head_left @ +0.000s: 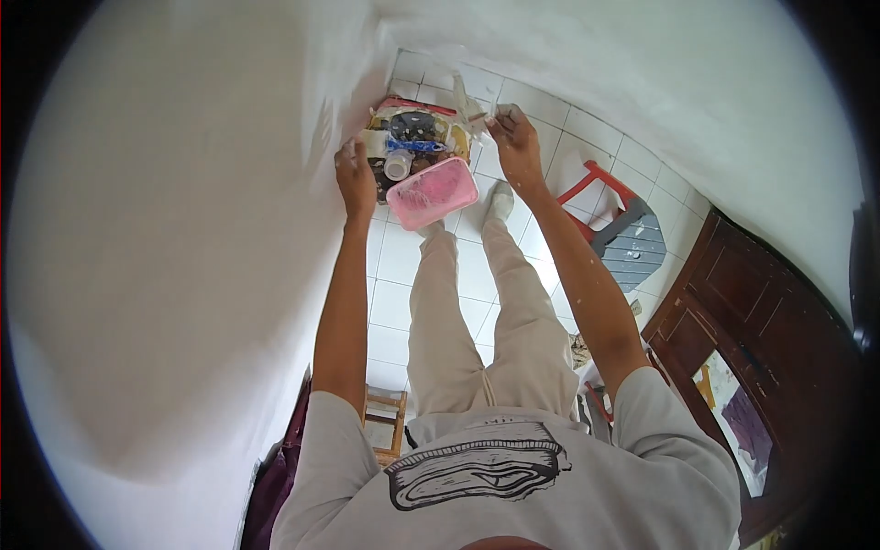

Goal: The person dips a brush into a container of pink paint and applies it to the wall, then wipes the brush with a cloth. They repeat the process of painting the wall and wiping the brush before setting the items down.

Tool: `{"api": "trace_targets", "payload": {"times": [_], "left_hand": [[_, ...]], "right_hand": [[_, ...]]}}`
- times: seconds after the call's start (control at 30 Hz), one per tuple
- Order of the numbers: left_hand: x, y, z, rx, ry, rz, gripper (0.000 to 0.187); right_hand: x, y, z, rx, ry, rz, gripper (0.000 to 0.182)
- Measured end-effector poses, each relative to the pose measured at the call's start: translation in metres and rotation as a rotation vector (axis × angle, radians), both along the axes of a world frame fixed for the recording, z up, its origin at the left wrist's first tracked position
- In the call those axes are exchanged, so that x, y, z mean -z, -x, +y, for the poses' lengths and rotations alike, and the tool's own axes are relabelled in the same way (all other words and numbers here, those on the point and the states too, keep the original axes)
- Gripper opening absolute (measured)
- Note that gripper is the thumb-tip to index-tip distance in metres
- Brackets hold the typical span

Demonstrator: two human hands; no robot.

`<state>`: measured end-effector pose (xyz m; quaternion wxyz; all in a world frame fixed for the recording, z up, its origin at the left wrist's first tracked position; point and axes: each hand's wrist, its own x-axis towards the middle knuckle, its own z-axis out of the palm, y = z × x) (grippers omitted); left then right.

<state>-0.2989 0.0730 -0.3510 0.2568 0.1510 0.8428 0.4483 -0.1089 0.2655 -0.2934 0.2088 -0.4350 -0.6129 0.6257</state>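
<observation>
My right hand [515,137] is closed on a scraper [476,116] with a pale, flat, putty-smeared blade. My left hand [356,174] is beside the white wall, fingers curled; a whitish flat piece [375,143] shows right at its fingertips, and I cannot tell whether it is held. Between the hands, a spattered stool top [411,125] bears a blue-handled tool [417,146], a small whitish cup [397,165] and a pink rectangular tub [431,194] with white residue inside.
White walls [202,229] rise close on the left and ahead. On the tiled floor [390,302] stands a red and grey plastic stool [632,240] at the right. A dark wooden door [742,284] is farther right; a wooden frame [383,422] stands behind my left arm.
</observation>
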Motion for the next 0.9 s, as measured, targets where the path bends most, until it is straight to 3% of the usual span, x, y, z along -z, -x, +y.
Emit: {"api": "trace_targets", "payload": {"times": [0.07,0.13,0.2,0.27,0.4,0.47,0.5,0.53,0.6,0.63,0.67,0.77,0.8,0.87,0.9], "left_hand": [[-0.046,-0.025,0.003,0.061,-0.111,0.120,0.046],[-0.081,-0.050,0.004,0.093,-0.163,0.056,0.049],[-0.122,-0.083,0.008,0.299,-0.200,0.132,0.072],[-0.162,-0.116,0.022,0.411,-0.137,0.205,0.095],[-0.249,-0.169,0.046,0.452,-0.296,0.339,0.100],[-0.266,-0.187,0.046,0.510,-0.454,0.093,0.098],[-0.273,-0.196,0.046,0.493,-0.456,0.171,0.078],[-0.278,-0.201,0.047,0.492,-0.469,0.184,0.078],[-0.291,-0.213,0.042,0.505,-0.403,-0.066,0.060],[-0.294,-0.220,0.041,0.461,-0.462,0.023,0.046],[-0.286,-0.229,0.034,0.448,-0.454,0.025,0.046],[-0.269,-0.253,0.013,0.271,-0.461,-0.208,0.028],[-0.273,-0.257,0.011,0.257,-0.458,-0.206,0.028],[-0.280,-0.262,0.004,0.056,-0.508,-0.436,0.028],[-0.280,-0.261,0.000,0.040,-0.505,-0.424,0.028]], "right_hand": [[-0.030,-0.017,0.000,-0.050,-0.050,-0.043,0.021],[-0.073,-0.034,-0.010,-0.034,-0.070,-0.062,0.025],[-0.129,-0.046,-0.009,-0.065,-0.135,-0.095,0.032],[-0.181,-0.059,-0.015,-0.074,-0.102,-0.115,0.027],[-0.255,-0.086,-0.025,-0.209,-0.076,0.080,0.016],[-0.285,-0.091,-0.035,-0.108,0.234,0.286,0.013],[-0.284,-0.097,-0.037,-0.072,0.095,0.366,0.015],[-0.291,-0.103,-0.035,-0.078,0.079,0.375,0.015],[-0.316,-0.110,-0.031,0.054,0.300,0.498,0.020],[-0.330,-0.115,-0.024,0.004,0.201,0.421,0.029],[-0.333,-0.115,-0.023,-0.007,0.212,0.420,0.029],[-0.331,-0.116,-0.021,0.200,0.196,0.529,0.030],[-0.327,-0.119,-0.023,0.188,0.203,0.526,0.030],[-0.319,-0.124,-0.035,0.389,0.195,0.434,0.032],[-0.311,-0.130,-0.039,0.339,0.183,0.357,0.038]]}}
